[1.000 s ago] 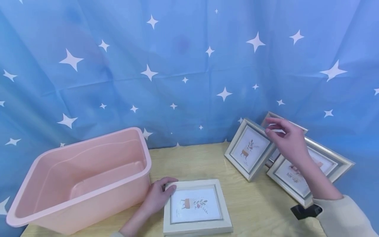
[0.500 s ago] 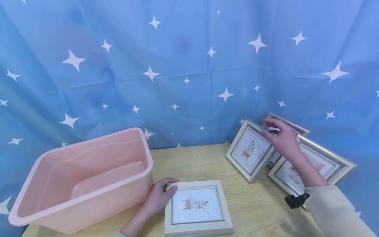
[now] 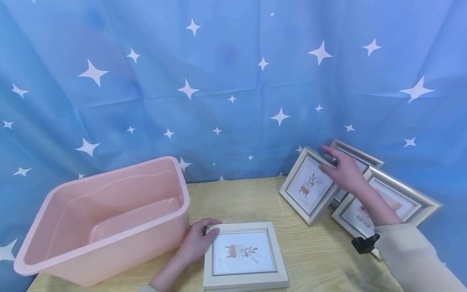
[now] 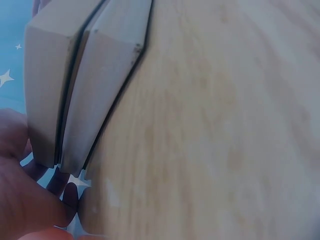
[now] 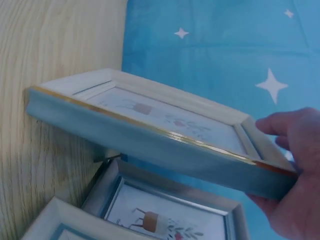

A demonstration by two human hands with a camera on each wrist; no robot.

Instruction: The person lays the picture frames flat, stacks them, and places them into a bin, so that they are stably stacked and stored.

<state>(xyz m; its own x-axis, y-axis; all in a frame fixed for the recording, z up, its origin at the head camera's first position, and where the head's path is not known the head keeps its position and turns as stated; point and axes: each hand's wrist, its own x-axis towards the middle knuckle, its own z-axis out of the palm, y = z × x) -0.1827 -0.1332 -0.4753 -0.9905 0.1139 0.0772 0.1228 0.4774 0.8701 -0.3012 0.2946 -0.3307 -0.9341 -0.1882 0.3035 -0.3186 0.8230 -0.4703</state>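
Observation:
My left hand (image 3: 196, 240) grips the left edge of a cream picture frame (image 3: 243, 254) lying face up, its thumb on the rim. In the left wrist view this picture frame rests on a second one (image 4: 107, 80), and my curled fingers (image 4: 37, 170) reach the edges of the stack. At the right, my right hand (image 3: 344, 172) holds the upper right corner of a tilted, standing picture frame (image 3: 308, 187). The right wrist view has the thumb and fingers on either side of that frame's top end (image 5: 272, 172). Its print shows a brown pot with leaves.
Close behind the held one stand another picture frame (image 3: 359, 153) and a wide one (image 3: 425, 205), partly covered by my right forearm. A deep pink plastic tub (image 3: 120, 239) stands at the left of the wooden table (image 3: 233, 198). A blue starry curtain (image 3: 226, 121) hangs behind.
My right hand has shifted slightly left and down onto the standing picture frame's corner. My left hand stays on the lying stack. The whole view has drifted a little.

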